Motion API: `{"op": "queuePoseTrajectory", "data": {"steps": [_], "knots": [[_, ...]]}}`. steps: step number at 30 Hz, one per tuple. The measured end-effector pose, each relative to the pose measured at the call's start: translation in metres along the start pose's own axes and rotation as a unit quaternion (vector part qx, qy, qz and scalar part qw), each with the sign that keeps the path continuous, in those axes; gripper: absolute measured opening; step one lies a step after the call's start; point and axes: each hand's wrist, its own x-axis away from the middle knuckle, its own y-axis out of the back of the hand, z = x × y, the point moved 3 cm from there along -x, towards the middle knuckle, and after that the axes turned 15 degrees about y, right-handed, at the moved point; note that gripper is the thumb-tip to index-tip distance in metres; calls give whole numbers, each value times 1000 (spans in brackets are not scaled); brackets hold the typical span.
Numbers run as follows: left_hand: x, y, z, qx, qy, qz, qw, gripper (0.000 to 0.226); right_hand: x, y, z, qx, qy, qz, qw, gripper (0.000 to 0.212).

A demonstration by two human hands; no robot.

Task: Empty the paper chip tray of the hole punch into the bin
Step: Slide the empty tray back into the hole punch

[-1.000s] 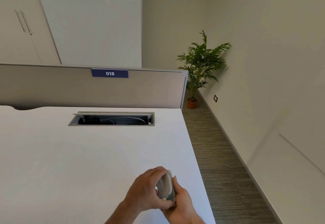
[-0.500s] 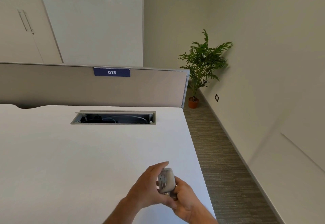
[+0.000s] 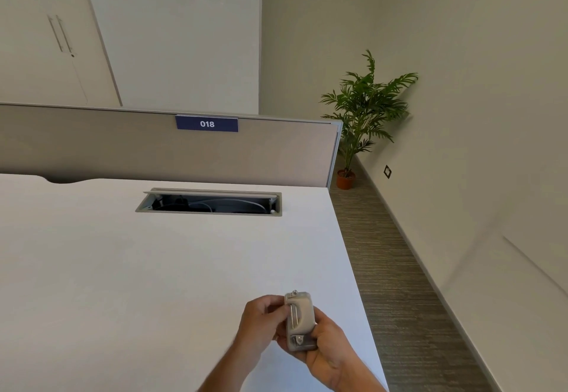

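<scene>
A small grey hole punch (image 3: 300, 320) is held up over the near right part of the white desk (image 3: 153, 268), its underside turned toward me. My right hand (image 3: 330, 351) cups it from below and from the right. My left hand (image 3: 261, 324) pinches its left edge with the fingertips. Metal pins show at the punch's top and bottom ends. No bin is in view.
A cable tray opening (image 3: 209, 202) is cut into the desk near the back. A grey partition (image 3: 123, 145) with a blue "018" label (image 3: 207, 123) stands behind. The desk's right edge drops to carpeted floor (image 3: 399, 284). A potted plant (image 3: 362, 114) stands in the far corner.
Both hands have turned the punch, so its underside with the slot and pins now faces me. My left fingers have slid from over its top to its left edge.
</scene>
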Motion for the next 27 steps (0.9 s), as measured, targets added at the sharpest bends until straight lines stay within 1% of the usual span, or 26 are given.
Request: {"op": "queuePoseTrajectory", "data": {"steps": [2,4,6,9,12,14,15,18,19,21,25,27], "knots": [[-1,0,0,-2,1,-5,1000,21,1,-1,1,25,6,12,1000,41],[-1,0,0,-6,-9,-16,1000,25,5,-4,6,58,11,40,997,38],[0,0,-2,-4,-12,-31,999,29,7,-6,15,109,16,73,991,41],[0,1,-5,10,-4,-29,1000,30,7,-8,27,219,18,114,969,46],[2,3,-8,-2,-7,-10,1000,25,3,-4,35,291,26,109,950,49],[5,4,-10,-19,-4,14,1000,23,0,1,34,304,23,93,948,52],[7,4,-10,-29,6,31,999,26,-1,2,33,307,23,86,948,52],[9,2,-7,-59,47,92,993,48,-6,4,31,307,24,72,949,50],[9,2,-6,-60,53,101,992,52,-7,5,30,310,24,73,948,49],[8,3,-5,-51,52,102,992,53,-9,5,30,310,25,74,947,48],[5,5,-3,-43,47,78,995,53,-9,5,30,300,32,72,951,44],[6,6,-3,-42,44,67,996,52,-11,8,28,305,57,51,949,42]]}}
